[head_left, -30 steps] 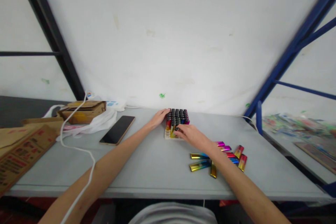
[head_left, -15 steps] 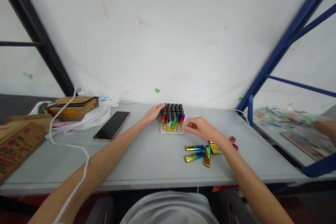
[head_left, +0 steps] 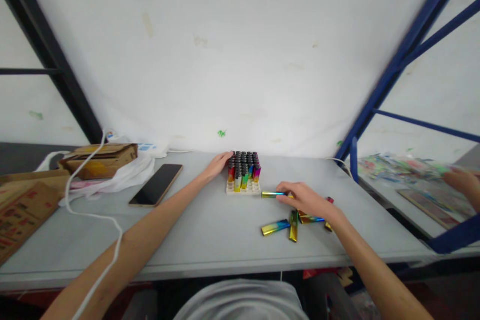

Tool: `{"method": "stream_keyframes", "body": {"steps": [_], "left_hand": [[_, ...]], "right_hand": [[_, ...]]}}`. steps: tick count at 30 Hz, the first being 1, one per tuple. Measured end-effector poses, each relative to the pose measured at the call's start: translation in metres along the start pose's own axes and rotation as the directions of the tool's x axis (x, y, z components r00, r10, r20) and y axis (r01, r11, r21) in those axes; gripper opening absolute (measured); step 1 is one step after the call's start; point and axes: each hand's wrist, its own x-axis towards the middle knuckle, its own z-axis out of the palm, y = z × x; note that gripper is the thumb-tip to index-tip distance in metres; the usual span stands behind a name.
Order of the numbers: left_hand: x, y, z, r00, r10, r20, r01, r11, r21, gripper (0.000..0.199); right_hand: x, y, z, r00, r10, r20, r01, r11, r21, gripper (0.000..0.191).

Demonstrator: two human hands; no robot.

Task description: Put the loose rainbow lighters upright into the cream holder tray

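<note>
A white tray [head_left: 243,191] with holes stands near the wall, holding several upright lighters [head_left: 244,165] with black tops and shiny coloured bodies. Some front holes hold nothing. My left hand [head_left: 220,164] touches the back left side of the lighter block, fingers close together. Right of the tray, my right hand [head_left: 300,197] pinches a gold and blue lighter [head_left: 272,194] by its right end. Several loose lighters lie below and beside this hand, among them a gold and blue one [head_left: 275,227] and a green and gold one [head_left: 294,226].
A phone [head_left: 156,185] lies left of my left forearm. Cardboard boxes [head_left: 101,160], plastic bags and a white cable [head_left: 112,220] are farther left. Past the blue frame [head_left: 353,160] at right, another person's hand [head_left: 463,184] is over a heap of small packets.
My right hand has moved right and down from the tray's side to the loose lighters and has taken hold of one. My left hand stays at the lighter block.
</note>
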Motion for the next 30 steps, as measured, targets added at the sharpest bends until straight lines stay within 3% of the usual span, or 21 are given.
{"method": "stream_keyframes", "body": {"steps": [3,7,9,14,17,20,22,26,30], "left_hand": [[-0.001,0.001,0.001,1.000,-0.005,-0.004,0.005,1.000,-0.007,0.061],[-0.002,0.004,0.002,1.000,-0.026,-0.013,0.026,1.000,-0.017,0.060],[-0.003,0.006,0.003,1.000,-0.026,-0.012,0.026,1.000,-0.009,0.059],[-0.002,0.006,0.003,1.000,0.002,-0.011,-0.002,1.000,-0.012,0.058],[-0.001,0.004,0.002,1.000,0.010,-0.006,-0.010,1.000,-0.016,0.058],[0.001,0.001,0.002,1.000,0.012,0.000,-0.012,1.000,-0.007,0.059],[0.001,0.000,0.001,1.000,0.006,-0.004,-0.006,1.000,-0.005,0.059],[-0.002,0.004,0.001,1.000,0.004,-0.008,-0.004,1.000,-0.006,0.057],[-0.006,0.011,0.003,1.000,0.002,-0.010,-0.002,1.000,-0.005,0.057]], "right_hand": [[0.011,-0.001,-0.005,0.990,0.078,-0.116,-0.049,0.971,0.233,0.035],[0.038,-0.002,-0.009,0.934,0.141,-0.329,0.029,0.886,0.463,0.040],[0.053,-0.006,-0.008,0.915,0.160,-0.371,0.077,0.833,0.547,0.042],[0.079,-0.028,0.008,0.968,0.123,-0.217,0.099,0.608,0.788,0.043],[0.085,-0.033,0.027,0.966,0.189,-0.175,0.041,0.559,0.828,0.045],[0.087,-0.027,0.043,0.938,0.293,-0.186,-0.033,0.609,0.792,0.049],[0.086,-0.021,0.049,0.915,0.307,-0.261,-0.031,0.699,0.715,0.051],[0.083,-0.011,0.053,0.857,0.265,-0.441,-0.033,0.884,0.466,0.051],[0.080,-0.008,0.054,0.877,0.163,-0.452,0.006,0.937,0.351,0.043]]}}
